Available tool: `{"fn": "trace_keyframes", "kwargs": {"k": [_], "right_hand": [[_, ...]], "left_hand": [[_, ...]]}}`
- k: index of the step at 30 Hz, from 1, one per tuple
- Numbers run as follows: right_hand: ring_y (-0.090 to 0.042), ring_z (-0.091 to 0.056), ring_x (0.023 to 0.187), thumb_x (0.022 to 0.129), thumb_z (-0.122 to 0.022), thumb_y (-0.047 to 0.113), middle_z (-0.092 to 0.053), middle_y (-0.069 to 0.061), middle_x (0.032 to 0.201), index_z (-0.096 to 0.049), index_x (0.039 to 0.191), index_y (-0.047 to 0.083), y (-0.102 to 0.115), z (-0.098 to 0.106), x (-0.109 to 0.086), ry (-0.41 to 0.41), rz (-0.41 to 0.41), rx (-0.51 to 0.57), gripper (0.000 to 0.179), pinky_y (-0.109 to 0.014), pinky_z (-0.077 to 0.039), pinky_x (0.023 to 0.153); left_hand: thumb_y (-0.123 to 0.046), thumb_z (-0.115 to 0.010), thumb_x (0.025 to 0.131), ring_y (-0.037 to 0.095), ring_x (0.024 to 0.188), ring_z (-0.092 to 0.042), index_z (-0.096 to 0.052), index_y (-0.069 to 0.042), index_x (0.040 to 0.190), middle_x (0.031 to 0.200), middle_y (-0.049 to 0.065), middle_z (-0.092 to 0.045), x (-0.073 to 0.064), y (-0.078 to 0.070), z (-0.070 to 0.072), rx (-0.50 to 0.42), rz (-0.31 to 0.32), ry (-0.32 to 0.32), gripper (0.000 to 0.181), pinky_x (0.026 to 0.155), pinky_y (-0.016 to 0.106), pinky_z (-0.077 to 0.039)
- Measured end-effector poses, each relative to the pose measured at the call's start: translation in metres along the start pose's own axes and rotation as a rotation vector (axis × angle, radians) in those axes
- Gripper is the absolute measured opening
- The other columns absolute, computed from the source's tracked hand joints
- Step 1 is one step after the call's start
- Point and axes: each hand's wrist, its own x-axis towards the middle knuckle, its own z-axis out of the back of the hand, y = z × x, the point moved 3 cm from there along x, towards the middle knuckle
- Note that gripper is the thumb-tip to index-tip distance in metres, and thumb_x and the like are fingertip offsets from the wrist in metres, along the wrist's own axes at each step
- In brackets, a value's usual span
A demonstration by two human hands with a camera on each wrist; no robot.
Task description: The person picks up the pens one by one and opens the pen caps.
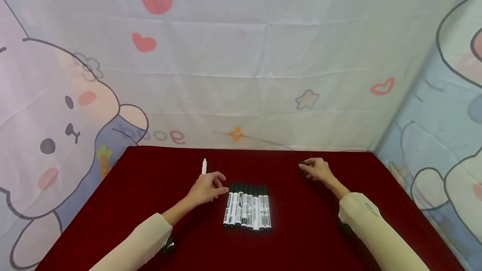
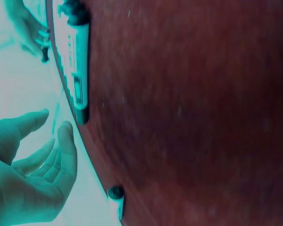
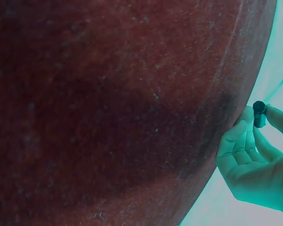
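Observation:
A row of several white markers [image 1: 247,210] with black caps and black ends lies side by side on the red cloth. My left hand [image 1: 207,188] hovers at the row's left side, thumb and fingers apart with nothing between them. Just beyond it lies a single white marker [image 1: 204,166] with a slim white tip and no cap on it; its black rear end shows in the left wrist view. Far to the right, my right hand [image 1: 317,169] pinches a small black marker cap [image 3: 259,113] between thumb and fingertips, close over the cloth.
Dark red cloth [image 1: 293,229] covers the table, whose far edge meets a pale printed curtain [image 1: 226,108]. A similar printed curtain [image 1: 421,137] borders the right side.

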Motion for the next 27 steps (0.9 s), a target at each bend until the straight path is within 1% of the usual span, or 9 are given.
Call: {"fn": "trace_keyframes", "kwargs": {"k": [6,8,10,14,19,24,27], "right_hand": [[-0.007,-0.064,0.061,0.099,-0.066,0.020,-0.074,-0.023,0.092,-0.058,0.127,-0.017,-0.009,-0.003,0.005,-0.021,-0.047,-0.027,0.047,-0.022,-0.051,0.051],[-0.007,-0.063,0.060,0.099,-0.067,0.020,-0.075,-0.023,0.091,-0.059,0.126,-0.017,-0.011,-0.005,0.005,-0.024,-0.062,-0.038,0.047,-0.022,-0.051,0.051],[-0.007,-0.062,0.059,0.098,-0.068,0.020,-0.075,-0.022,0.090,-0.060,0.125,-0.016,-0.012,-0.008,0.004,-0.031,-0.073,-0.048,0.045,-0.022,-0.050,0.051],[-0.007,-0.062,0.058,0.097,-0.069,0.023,-0.075,-0.020,0.088,-0.062,0.122,-0.014,-0.012,-0.014,0.005,-0.036,-0.067,-0.057,0.044,-0.023,-0.049,0.051],[-0.009,-0.060,0.057,0.096,-0.071,0.028,-0.075,-0.015,0.080,-0.064,0.124,-0.011,-0.013,-0.015,0.007,-0.045,-0.058,-0.115,0.048,-0.024,-0.046,0.050],[-0.010,-0.057,0.055,0.095,-0.071,0.034,-0.073,-0.011,0.075,-0.064,0.126,-0.008,-0.016,-0.010,0.009,-0.045,-0.070,-0.179,0.052,-0.025,-0.042,0.049],[-0.010,-0.058,0.055,0.097,-0.069,0.035,-0.073,-0.012,0.077,-0.061,0.128,-0.009,-0.016,-0.006,0.009,-0.035,-0.064,-0.190,0.055,-0.025,-0.044,0.050]], "left_hand": [[-0.004,-0.074,0.091,0.022,0.056,-0.066,-0.063,0.010,0.117,0.081,0.015,-0.071,-0.005,-0.005,-0.019,-0.035,-0.050,0.073,0.032,0.047,0.023,-0.053],[-0.002,-0.073,0.090,0.022,0.056,-0.067,-0.062,0.012,0.117,0.082,0.016,-0.070,-0.007,-0.005,-0.023,-0.055,-0.056,0.091,0.032,0.047,0.025,-0.055],[-0.001,-0.073,0.089,0.021,0.056,-0.067,-0.062,0.013,0.117,0.082,0.016,-0.068,-0.010,-0.005,-0.026,-0.070,-0.049,0.100,0.033,0.047,0.026,-0.055],[0.003,-0.074,0.088,0.020,0.056,-0.067,-0.062,0.013,0.116,0.083,0.016,-0.066,-0.016,-0.004,-0.027,-0.059,-0.034,0.080,0.033,0.047,0.026,-0.055],[0.007,-0.072,0.086,0.019,0.057,-0.066,-0.062,0.014,0.116,0.087,0.018,-0.064,-0.020,-0.006,-0.028,-0.047,-0.013,0.054,0.032,0.047,0.024,-0.055],[0.008,-0.071,0.084,0.016,0.053,-0.065,-0.061,0.013,0.115,0.086,0.017,-0.063,-0.017,-0.013,-0.033,-0.013,0.021,0.024,0.033,0.046,0.023,-0.054],[0.007,-0.071,0.083,0.014,0.050,-0.064,-0.060,0.012,0.116,0.082,0.015,-0.063,-0.014,-0.015,-0.035,0.028,0.044,0.004,0.035,0.045,0.022,-0.053]]}}
